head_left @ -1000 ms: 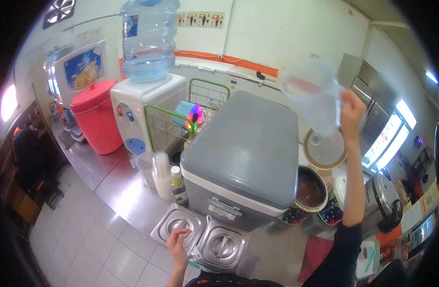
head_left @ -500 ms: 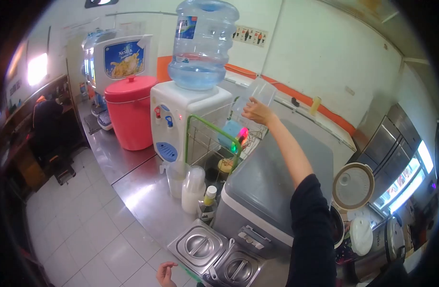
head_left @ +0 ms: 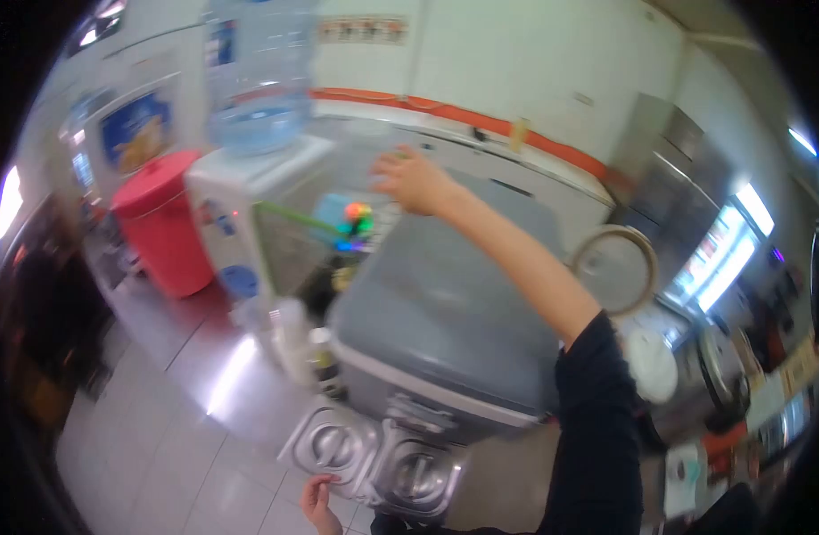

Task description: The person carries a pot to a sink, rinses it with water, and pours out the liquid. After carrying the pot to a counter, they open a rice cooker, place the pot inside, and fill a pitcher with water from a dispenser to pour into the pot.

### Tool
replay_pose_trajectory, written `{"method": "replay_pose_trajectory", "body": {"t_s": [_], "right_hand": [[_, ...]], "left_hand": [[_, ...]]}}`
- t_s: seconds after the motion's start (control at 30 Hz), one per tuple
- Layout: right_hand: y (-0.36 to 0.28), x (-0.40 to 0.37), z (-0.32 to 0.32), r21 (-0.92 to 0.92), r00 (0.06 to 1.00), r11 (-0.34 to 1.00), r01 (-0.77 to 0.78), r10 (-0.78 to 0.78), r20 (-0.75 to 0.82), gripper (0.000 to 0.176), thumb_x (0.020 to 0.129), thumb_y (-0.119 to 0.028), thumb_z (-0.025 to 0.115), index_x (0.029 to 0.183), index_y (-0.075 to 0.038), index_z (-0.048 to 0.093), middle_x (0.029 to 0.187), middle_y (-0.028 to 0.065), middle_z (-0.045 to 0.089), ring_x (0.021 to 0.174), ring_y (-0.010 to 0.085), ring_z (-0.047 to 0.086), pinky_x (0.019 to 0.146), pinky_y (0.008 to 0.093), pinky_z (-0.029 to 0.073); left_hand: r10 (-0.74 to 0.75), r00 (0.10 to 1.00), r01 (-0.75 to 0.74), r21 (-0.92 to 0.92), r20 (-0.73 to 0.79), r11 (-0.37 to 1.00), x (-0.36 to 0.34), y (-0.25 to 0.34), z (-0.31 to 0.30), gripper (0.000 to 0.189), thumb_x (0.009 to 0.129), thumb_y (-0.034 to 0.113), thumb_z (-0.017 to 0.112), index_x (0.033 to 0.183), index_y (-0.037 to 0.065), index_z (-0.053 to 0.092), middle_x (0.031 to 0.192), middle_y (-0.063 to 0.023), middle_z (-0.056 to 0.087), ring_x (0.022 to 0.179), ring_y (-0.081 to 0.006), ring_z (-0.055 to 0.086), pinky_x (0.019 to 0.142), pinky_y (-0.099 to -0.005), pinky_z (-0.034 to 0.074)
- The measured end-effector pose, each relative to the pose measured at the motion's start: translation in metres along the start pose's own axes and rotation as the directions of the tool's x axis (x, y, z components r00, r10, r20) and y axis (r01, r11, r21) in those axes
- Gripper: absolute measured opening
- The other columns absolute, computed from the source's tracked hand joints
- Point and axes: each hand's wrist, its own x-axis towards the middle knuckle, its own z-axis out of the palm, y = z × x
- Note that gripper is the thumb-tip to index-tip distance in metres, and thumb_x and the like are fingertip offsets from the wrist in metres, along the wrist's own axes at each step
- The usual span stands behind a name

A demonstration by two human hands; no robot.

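Observation:
My right hand [head_left: 414, 181] is stretched out over the back of the grey cooler box [head_left: 454, 294]. Its fingers look apart, though blurred, beside a clear plastic container [head_left: 363, 147] near the water dispenser [head_left: 258, 178]. Below that container is a green-edged wire rack [head_left: 293, 217] with a light blue item [head_left: 336, 214] and coloured lights. At the bottom, my left hand [head_left: 320, 506] has loosely bent, parted fingers and nothing visible in them. It is close to the lidded steel pan [head_left: 335, 446]; a second lidded pan [head_left: 415, 477] stands to the right.
A red bucket [head_left: 164, 223] stands left of the dispenser. Clear cups [head_left: 289, 334] and a bottle [head_left: 325, 357] are left of the cooler. On the right are an open round lid [head_left: 614, 270] and a large metal cooker [head_left: 703, 379]. A white chest [head_left: 552, 183] lies behind.
The view has swung right, so the scene sits further left and is blurred. My right hand has shifted slightly away from the clear container it was holding, with its fingers now apart.

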Motion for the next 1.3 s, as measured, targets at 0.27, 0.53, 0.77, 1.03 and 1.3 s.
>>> {"method": "replay_pose_trajectory", "body": {"t_s": [0.27, 0.53, 0.77, 1.03, 1.3], "right_hand": [[-0.106, -0.277, -0.185, 0.761, 0.826, 0.641, -0.103, 0.481, -0.293, 0.027, 0.069, -0.013, 0.059, 0.096, -0.014, 0.060, 0.094, 0.0060, 0.052, 0.094, 0.0234, 0.048, 0.081, 0.0372, 0.035], [-0.184, -0.679, -0.192, 0.781, -0.142, -0.366, -0.505, 0.929, 0.343, 0.021, 0.080, -0.011, 0.051, 0.097, -0.001, 0.058, 0.089, 0.0058, 0.059, 0.084, 0.0125, 0.054, 0.076, 0.0255, 0.041], [-0.277, -1.061, -0.180, -0.040, -0.741, -0.745, -0.666, 0.667, -0.082, 0.019, 0.073, -0.008, 0.050, 0.089, -0.004, 0.061, 0.081, 0.0096, 0.062, 0.075, 0.0204, 0.058, 0.067, 0.0303, 0.044], [-0.326, -1.179, -0.143, -0.496, -0.696, -0.554, -0.669, 0.700, 0.157, 0.023, 0.065, -0.010, 0.049, 0.085, -0.006, 0.061, 0.084, 0.0153, 0.059, 0.082, 0.0307, 0.056, 0.071, 0.0390, 0.043], [-0.326, -1.196, -0.176, 0.235, -0.925, -0.938, -0.253, 0.306, 0.225, 0.025, 0.056, -0.005, 0.066, 0.078, 0.002, 0.057, 0.061, 0.0076, 0.054, 0.043, 0.0136, 0.050, 0.042, 0.0274, 0.041]], "left_hand": [[0.181, 0.823, -0.239, 0.039, 0.538, 0.970, -0.056, 0.009, 0.103, 0.016, 0.075, 0.013, 0.048, 0.079, -0.001, 0.053, 0.077, -0.0105, 0.055, 0.081, -0.0188, 0.049, 0.078, -0.0305, 0.034], [-0.179, 0.524, -0.035, 0.231, 0.833, 0.972, -0.160, -0.029, 0.209, 0.027, 0.083, 0.019, 0.039, 0.090, -0.003, 0.053, 0.083, -0.0119, 0.057, 0.078, -0.0239, 0.053, 0.074, -0.0352, 0.040], [-0.382, 0.256, 0.005, 0.394, 0.888, 0.919, -0.278, -0.064, 0.334, 0.028, 0.082, 0.022, 0.040, 0.091, -0.002, 0.052, 0.090, -0.0128, 0.055, 0.085, -0.0238, 0.051, 0.079, -0.0359, 0.037], [-0.311, 0.240, 0.014, 0.317, 0.920, 0.948, -0.355, -0.107, 0.411, 0.011, 0.072, 0.006, 0.050, 0.076, 0.000, 0.058, 0.077, -0.0072, 0.057, 0.070, -0.0133, 0.049, 0.065, -0.0241, 0.037], [-0.302, 0.439, 0.064, 0.306, 0.846, 0.950, -0.322, -0.097, 0.416, 0.011, 0.073, 0.006, 0.048, 0.079, -0.001, 0.055, 0.079, -0.0070, 0.057, 0.080, -0.0148, 0.051, 0.077, -0.0260, 0.036]]}}
